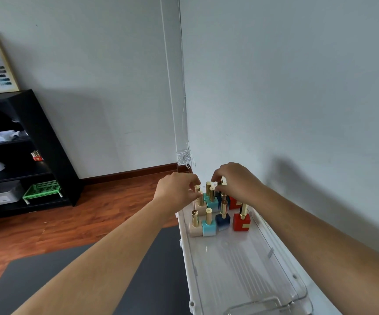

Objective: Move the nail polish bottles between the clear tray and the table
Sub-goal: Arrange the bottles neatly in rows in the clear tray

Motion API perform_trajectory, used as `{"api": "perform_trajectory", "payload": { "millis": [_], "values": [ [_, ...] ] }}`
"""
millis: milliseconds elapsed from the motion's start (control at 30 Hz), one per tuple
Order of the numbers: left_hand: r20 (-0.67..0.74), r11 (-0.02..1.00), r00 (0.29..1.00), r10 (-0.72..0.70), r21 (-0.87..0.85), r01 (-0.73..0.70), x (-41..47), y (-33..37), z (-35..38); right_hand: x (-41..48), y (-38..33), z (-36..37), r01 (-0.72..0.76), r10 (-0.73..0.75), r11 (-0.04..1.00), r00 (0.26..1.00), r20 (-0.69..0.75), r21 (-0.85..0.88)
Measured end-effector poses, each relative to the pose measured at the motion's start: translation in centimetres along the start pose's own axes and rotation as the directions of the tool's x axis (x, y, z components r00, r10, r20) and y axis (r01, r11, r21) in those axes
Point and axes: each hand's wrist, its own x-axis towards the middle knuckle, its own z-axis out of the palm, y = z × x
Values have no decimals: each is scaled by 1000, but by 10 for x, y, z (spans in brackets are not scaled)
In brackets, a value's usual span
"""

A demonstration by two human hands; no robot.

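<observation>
I have both hands over the nail polish bottles (pixel 209 221) clustered upright at the clear tray's (pixel 240 269) far end. My left hand (pixel 177 189) and right hand (pixel 234 180) each pinch a gold cap. They look small, rigid, breakable and tippy; I'd grip low on each cap.

bottles (pixel 215 212) stand in the clear tray's (pixel 247 276) far end; shelf unit (pixel 36 142) far left.

Right hand (pixel 235 181) hides the far bottles (pixel 221 189) — grip unclear.
</observation>
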Motion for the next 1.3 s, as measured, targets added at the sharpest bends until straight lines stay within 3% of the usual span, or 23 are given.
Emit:
{"api": "perform_trajectory", "payload": {
  "millis": [200,500,1300],
  "values": [
    [-76,993,996,48,-101,-56,-9,12,-17,-22,9,-27,-25,28,998,998,-62,54],
    [126,987,980,157,5,-159,-18,49,2,-67,23,-25,-123,120,990,992,46,64],
    [114,986,984,135,82,-145,8,67,16,-45,40,-9,-142,142,990,990,12,-10]
  ]
}}
